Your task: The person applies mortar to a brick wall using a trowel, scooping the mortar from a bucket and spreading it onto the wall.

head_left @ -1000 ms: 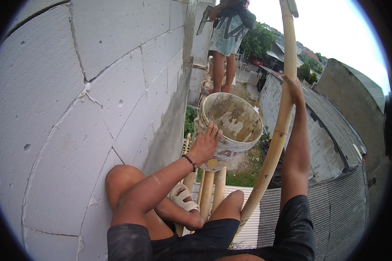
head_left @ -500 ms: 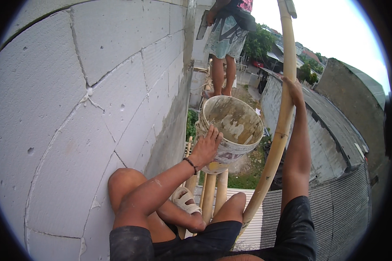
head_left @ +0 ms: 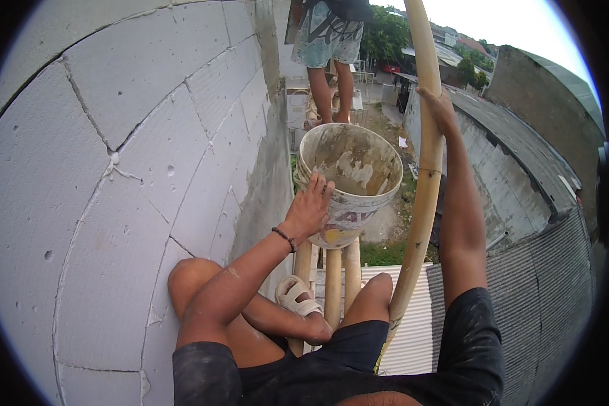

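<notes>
A white plastic bucket (head_left: 355, 213), its inside smeared with dried grey-brown residue, stands on bamboo poles (head_left: 333, 287) in front of me. My left hand (head_left: 309, 208) holds its near left side, with the fingertips at the rim; the thumb is hidden. A dark beaded bracelet is on that wrist. My right hand (head_left: 438, 111) is wrapped round an upright, slightly bowed bamboo pole (head_left: 427, 183) to the right of the bucket. Some grey material shows low inside the bucket, but its depth cannot be made out.
A pale block wall (head_left: 135, 203) rises close on my left. Another person (head_left: 331, 74) stands on the scaffold beyond the bucket, with a flat tool partly visible at their side. Corrugated roofs (head_left: 521, 304) lie below right. My bent legs and a sandalled foot (head_left: 298, 296) are near the poles.
My view has shifted, so the bucket and the other person appear higher and farther left. The bucket looks slightly turned, showing more of its printed side. Both hands keep their places.
</notes>
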A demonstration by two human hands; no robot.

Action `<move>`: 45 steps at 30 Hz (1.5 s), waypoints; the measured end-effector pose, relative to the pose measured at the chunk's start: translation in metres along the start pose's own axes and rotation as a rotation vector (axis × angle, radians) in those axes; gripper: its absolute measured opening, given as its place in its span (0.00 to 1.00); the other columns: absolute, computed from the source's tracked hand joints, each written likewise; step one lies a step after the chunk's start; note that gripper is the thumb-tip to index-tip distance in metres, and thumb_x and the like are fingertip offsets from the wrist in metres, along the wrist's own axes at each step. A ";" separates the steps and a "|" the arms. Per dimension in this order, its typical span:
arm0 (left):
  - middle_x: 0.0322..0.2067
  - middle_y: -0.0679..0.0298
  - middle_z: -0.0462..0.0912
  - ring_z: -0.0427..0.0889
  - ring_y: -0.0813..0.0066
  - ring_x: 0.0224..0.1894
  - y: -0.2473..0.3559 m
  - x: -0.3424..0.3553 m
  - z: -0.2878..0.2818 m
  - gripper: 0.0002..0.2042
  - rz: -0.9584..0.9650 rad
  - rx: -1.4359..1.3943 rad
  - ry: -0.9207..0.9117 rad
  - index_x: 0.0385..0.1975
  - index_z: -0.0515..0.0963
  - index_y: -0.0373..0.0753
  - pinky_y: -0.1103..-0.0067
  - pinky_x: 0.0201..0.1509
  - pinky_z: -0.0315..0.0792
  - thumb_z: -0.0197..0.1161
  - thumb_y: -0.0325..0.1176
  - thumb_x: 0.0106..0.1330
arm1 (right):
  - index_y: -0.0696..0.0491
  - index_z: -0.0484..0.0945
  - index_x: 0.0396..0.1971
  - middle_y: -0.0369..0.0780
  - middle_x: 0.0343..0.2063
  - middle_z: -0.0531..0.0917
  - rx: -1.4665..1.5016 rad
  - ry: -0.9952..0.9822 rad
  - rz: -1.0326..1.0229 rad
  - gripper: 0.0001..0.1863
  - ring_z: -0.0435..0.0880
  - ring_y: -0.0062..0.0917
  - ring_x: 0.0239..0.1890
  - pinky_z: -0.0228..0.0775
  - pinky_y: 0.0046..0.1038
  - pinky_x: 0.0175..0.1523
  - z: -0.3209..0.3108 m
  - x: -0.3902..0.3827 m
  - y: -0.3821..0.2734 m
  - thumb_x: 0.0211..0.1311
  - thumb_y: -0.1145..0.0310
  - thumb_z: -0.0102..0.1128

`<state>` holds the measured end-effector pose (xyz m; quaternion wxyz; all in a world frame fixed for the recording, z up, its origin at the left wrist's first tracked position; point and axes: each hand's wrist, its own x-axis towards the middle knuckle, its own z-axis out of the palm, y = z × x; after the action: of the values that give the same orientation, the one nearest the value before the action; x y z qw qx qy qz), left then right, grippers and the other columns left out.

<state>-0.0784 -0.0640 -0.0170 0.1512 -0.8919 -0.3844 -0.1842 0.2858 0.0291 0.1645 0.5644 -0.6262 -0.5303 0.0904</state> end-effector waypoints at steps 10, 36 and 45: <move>0.64 0.44 0.58 0.52 0.45 0.72 -0.001 0.000 -0.007 0.45 0.050 -0.068 -0.115 0.65 0.57 0.34 0.62 0.68 0.67 0.73 0.52 0.53 | 0.59 0.73 0.54 0.50 0.44 0.84 -0.078 0.001 0.126 0.44 0.85 0.38 0.47 0.74 0.36 0.54 -0.001 -0.010 0.034 0.41 0.42 0.73; 0.73 0.48 0.52 0.45 0.45 0.76 -0.021 0.057 -0.058 0.49 0.130 0.010 -0.835 0.74 0.50 0.42 0.60 0.78 0.48 0.65 0.62 0.58 | 0.58 0.74 0.50 0.50 0.41 0.85 -0.089 0.037 0.053 0.36 0.86 0.41 0.42 0.75 0.38 0.50 -0.008 -0.037 0.037 0.44 0.49 0.72; 0.69 0.51 0.59 0.49 0.49 0.75 -0.021 0.028 -0.041 0.43 0.079 -0.049 -0.510 0.70 0.58 0.42 0.60 0.72 0.62 0.64 0.59 0.61 | 0.62 0.75 0.46 0.46 0.32 0.83 0.012 -0.016 -0.052 0.33 0.84 0.31 0.33 0.75 0.33 0.39 -0.002 -0.033 0.032 0.47 0.52 0.70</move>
<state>-0.0854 -0.0494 0.0342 0.0347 -0.9272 -0.3704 0.0437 0.2910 0.0088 0.1231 0.5659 -0.6082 -0.5503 0.0838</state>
